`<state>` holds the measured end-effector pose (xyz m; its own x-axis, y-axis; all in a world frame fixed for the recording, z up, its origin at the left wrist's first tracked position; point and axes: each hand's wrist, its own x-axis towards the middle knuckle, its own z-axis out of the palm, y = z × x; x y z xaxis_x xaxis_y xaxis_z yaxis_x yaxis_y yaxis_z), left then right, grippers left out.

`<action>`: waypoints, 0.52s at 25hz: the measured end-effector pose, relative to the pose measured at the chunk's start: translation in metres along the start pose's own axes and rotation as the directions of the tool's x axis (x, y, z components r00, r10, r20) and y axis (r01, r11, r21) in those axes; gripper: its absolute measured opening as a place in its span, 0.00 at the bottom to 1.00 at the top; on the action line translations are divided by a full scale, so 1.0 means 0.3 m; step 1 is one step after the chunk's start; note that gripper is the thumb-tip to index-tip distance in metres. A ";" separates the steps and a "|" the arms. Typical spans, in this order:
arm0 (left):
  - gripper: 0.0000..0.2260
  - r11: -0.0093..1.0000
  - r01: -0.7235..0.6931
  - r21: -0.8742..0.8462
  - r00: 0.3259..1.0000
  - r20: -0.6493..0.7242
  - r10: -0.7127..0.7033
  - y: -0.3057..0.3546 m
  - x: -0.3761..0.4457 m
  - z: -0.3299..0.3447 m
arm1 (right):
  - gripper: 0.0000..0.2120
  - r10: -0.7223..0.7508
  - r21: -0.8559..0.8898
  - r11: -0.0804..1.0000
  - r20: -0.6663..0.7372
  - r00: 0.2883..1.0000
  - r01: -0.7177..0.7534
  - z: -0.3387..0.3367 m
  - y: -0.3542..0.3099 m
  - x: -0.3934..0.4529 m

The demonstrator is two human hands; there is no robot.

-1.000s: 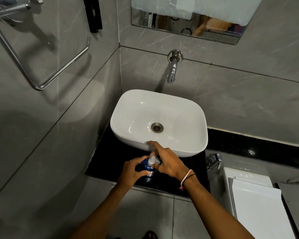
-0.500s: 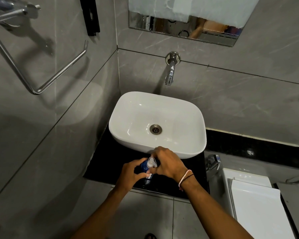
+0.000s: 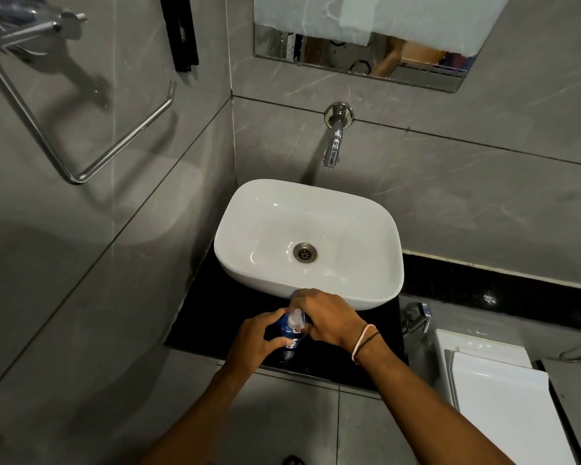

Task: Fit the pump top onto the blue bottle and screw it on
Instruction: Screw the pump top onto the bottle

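Observation:
The blue bottle stands upright on the black counter, just in front of the white basin. My left hand wraps around its body from the left. A clear white pump top sits on the bottle's neck. My right hand is closed over that pump top from the right, its fingers curled around the collar. Most of the bottle and the neck joint are hidden by my hands.
A white basin with a steel drain sits on the counter under a wall tap. A chrome towel ring hangs on the left wall. A white toilet lid lies at lower right, with a chrome valve beside it.
My right index finger, stretched out toward the basin a second ago, has curled in over the pump top. Both hands stay on the bottle at the same spot.

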<state>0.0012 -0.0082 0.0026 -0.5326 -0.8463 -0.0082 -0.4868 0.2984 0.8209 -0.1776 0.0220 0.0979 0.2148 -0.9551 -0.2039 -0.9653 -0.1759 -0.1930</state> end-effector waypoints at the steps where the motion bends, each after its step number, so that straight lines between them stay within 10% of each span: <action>1: 0.29 0.999 -0.020 0.041 1.000 0.006 0.020 -0.002 -0.003 0.001 | 0.17 -0.002 -0.017 1.000 -0.005 1.000 0.002 -0.001 -0.001 0.001; 6: 0.30 0.854 -0.190 0.484 0.975 -0.009 0.222 -0.013 -0.016 -0.001 | 0.30 0.031 0.034 0.999 -0.001 1.000 -0.031 -0.005 0.016 -0.012; 13: 0.33 0.737 -0.191 0.649 0.972 0.017 0.236 -0.014 -0.023 -0.008 | 0.11 -0.028 0.062 0.998 -0.055 0.998 0.031 0.001 0.008 0.005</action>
<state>0.0086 -0.0048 0.0007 -0.6443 -0.7442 0.1762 -0.7064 0.6674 0.2356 -0.1796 0.0203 0.0968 0.2332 -0.9615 -0.1450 -0.9469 -0.1906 -0.2589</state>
